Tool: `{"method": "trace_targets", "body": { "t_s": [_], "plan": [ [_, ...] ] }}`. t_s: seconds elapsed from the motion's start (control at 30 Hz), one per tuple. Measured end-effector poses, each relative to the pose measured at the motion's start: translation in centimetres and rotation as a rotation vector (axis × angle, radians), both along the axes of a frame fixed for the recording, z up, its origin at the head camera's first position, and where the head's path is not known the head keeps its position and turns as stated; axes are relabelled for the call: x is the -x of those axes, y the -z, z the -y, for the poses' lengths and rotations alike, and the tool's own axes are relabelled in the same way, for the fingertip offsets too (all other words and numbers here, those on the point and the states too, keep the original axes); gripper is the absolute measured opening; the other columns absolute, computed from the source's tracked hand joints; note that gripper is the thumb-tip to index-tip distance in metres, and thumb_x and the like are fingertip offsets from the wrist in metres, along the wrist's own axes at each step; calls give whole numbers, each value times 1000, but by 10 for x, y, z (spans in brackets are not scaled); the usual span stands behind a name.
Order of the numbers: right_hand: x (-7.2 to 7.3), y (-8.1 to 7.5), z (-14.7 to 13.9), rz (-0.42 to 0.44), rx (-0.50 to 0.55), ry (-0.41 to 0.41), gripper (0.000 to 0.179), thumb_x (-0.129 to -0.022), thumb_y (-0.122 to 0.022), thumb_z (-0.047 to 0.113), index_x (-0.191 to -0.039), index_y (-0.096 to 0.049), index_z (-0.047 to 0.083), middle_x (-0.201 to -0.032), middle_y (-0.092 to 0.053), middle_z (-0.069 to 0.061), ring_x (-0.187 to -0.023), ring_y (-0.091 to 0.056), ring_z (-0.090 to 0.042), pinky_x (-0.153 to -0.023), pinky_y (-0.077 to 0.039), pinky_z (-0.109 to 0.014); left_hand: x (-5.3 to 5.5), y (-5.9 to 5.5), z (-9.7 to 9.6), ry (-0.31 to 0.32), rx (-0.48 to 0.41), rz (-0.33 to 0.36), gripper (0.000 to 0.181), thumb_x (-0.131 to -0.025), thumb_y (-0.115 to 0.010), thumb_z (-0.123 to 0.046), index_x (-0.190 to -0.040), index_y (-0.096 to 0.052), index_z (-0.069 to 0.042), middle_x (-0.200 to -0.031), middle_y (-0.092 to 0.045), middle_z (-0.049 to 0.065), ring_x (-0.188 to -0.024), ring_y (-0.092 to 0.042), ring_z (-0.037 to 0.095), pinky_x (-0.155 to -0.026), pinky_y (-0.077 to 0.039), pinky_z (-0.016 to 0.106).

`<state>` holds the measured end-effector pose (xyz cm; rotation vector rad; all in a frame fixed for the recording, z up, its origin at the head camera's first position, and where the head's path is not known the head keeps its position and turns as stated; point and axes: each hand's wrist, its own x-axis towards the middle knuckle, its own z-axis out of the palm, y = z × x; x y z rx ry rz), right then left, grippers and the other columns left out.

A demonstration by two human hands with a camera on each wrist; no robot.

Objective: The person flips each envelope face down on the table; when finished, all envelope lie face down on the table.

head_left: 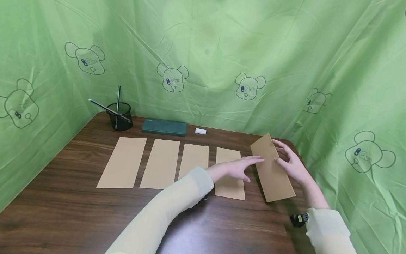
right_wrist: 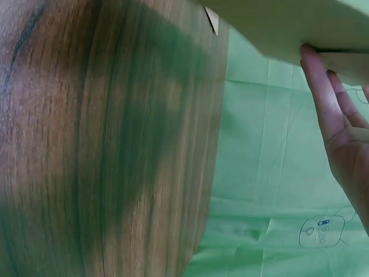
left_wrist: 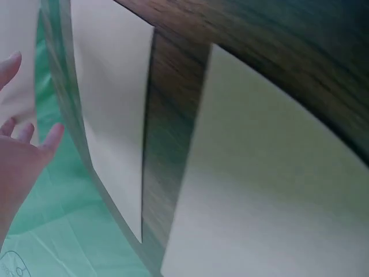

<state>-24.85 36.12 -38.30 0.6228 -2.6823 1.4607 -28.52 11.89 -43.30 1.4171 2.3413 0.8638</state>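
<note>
My right hand point(head_left: 291, 165) holds a brown kraft-paper card point(head_left: 272, 173) by its right edge, thumb on the near face and fingers behind. The card stands tilted over the right end of the table. In the right wrist view, the right hand's point(right_wrist: 346, 127) fingers reach the card's point(right_wrist: 277, 23) edge. My left hand point(head_left: 236, 167) reaches across with fingers extended, their tips overlapping the card's left part in the head view. Under that hand lies a flat brown card point(head_left: 229, 190), partly covered by it. The left wrist view shows the left hand point(left_wrist: 23, 156) with spread fingers.
Three more flat cards lie in a row leftward: one point(head_left: 195, 155) partly behind the left forearm, another point(head_left: 161, 162), and a far-left one point(head_left: 122, 162). Along the back stand a mesh pen cup point(head_left: 122, 123) with pencils, a green case point(head_left: 164, 127) and a white eraser point(head_left: 201, 131). Green curtains point(head_left: 206, 42) enclose the table.
</note>
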Motion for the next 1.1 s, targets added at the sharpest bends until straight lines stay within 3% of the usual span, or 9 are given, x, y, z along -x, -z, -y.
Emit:
{"method": "trace_targets", "body": {
  "t_s": [0.13, 0.23, 0.33, 0.4, 0.57, 0.7, 0.93, 1.1],
  "plan": [
    [-1, 1, -5, -6, 38, 35, 58, -94, -46, -5, -147, -31, 10, -133, -44, -30, -103, -58, -1, -73, -54, -23, 0, 4, 3, -62, 43, 6, 93, -78, -76, -14, -151, -20, -26, -159, -8, 2, -145, -11, 20, -116, -18, 39],
    [-2, 3, -9, 14, 57, 73, 55, -95, -47, -2, -147, -34, 11, -137, -47, -18, -102, -58, 0, -74, -54, -21, 0, 5, 4, -93, 57, 24, 92, -79, -76, -17, -151, -21, -28, -158, -11, 5, -144, -13, 21, -115, -21, 39],
    [-3, 6, -12, 43, 100, 91, 55, -95, -48, -1, -147, -34, 12, -136, -49, -2, -102, -59, -1, -74, -54, -21, 0, 6, 4, -89, 50, 29, 90, -80, -75, -20, -151, -20, -25, -156, -17, 5, -143, -17, 20, -114, -22, 36],
    [-3, 8, -14, 48, 108, 91, 55, -95, -49, -1, -147, -33, 11, -137, -49, 2, -102, -60, -2, -75, -54, -21, 0, 7, 3, -81, 47, 14, 90, -81, -75, -21, -152, -20, -22, -155, -21, 5, -142, -19, 19, -115, -22, 33],
    [-4, 16, -21, 65, 47, 97, 57, -95, -53, 4, -147, -31, 8, -144, -41, -20, -102, -58, 2, -73, -53, -19, 2, 13, 4, -77, 51, -16, 91, -79, -77, -22, -151, -22, -17, -153, -27, 4, -142, -19, 19, -116, -17, 31],
    [-3, 25, -30, 136, -22, 112, 62, -93, -57, 9, -149, -28, 10, -137, -41, -31, -95, -58, 4, -64, -54, -23, 5, 17, 8, -79, 84, -44, 95, -76, -79, -28, -151, -22, -15, -154, -26, 4, -143, -17, 22, -117, -14, 34],
    [2, 46, -44, 276, -12, 17, 73, -89, -65, 9, -149, -25, 8, -116, -46, -24, -79, -63, -10, -66, -57, -37, 8, 21, 14, -124, 214, -111, 108, -66, -81, -47, -151, -20, -23, -157, -19, -3, -146, -5, 26, -114, -14, 54],
    [9, 60, -52, 304, -32, -23, 77, -86, -68, 8, -149, -25, 5, -108, -50, -19, -74, -61, -11, -63, -56, -34, 7, 23, 15, -106, 274, -137, 111, -63, -79, -57, -151, -20, -25, -157, -18, -5, -146, -3, 26, -114, -13, 54]
  ]
}}
